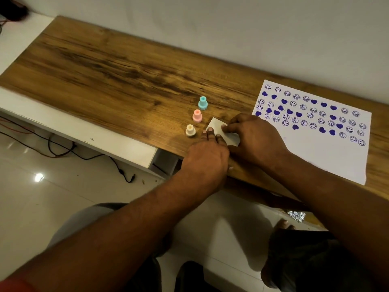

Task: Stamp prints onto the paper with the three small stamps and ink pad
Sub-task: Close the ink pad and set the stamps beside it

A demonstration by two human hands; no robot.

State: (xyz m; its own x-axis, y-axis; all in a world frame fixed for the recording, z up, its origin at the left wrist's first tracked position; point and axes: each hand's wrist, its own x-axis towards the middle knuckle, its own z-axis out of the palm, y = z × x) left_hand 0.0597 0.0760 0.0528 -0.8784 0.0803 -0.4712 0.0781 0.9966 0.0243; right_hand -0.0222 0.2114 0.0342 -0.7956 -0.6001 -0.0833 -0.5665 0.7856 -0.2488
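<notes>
1. On the desk [126, 66], in the head view, the only one, the 3 small stamps stand upright in a slanting row with none in hand: the teal stamp [203, 103] farthest, the pink stamp [197, 116] in the middle, the cream stamp [190, 130] nearest.
2. Just right of the cream stamp lies the ink pad [232, 137], a flat white square. No inked face shows, so it looks closed, though much of it is covered.
3. Both hands are together on it. The left hand [207, 157] lays straight fingers flat on its near left corner. The right hand [254, 138] curls its fingers onto the far right edge; whether they pinch that edge or only press on it I cannot tell.
4. To the right, the paper [315, 161] lies flat, its far part filled with rows of blue smiley and heart prints and its near part bare.
5. Judged step: the pad is being handled between stampings, either opened or shut; which one the frame does not settle.
6. If stamping goes on, the next move calls for holding the base down with 1 hand, lifting the lid with the other, then picking 1 stamp by its narrow neck, inking it and printing on the bare near strip.
</notes>
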